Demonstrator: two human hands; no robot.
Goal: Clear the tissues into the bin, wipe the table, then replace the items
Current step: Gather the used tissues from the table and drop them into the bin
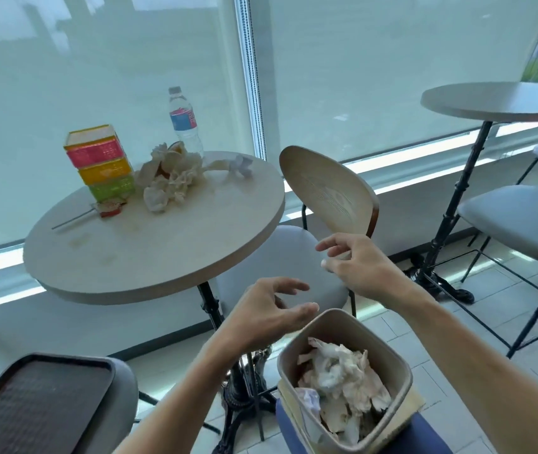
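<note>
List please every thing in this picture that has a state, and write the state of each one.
Left hand: open, fingers relaxed, holds nothing.
Right hand: open, holds nothing.
Bin: open top, partly filled with tissues.
Tissues on table: crumpled, not yet cleared.
Water bottle: upright, capped.
Stacked boxes: upright, three high.
Tray: lying on a stool.
Table: stained, not wiped.
</note>
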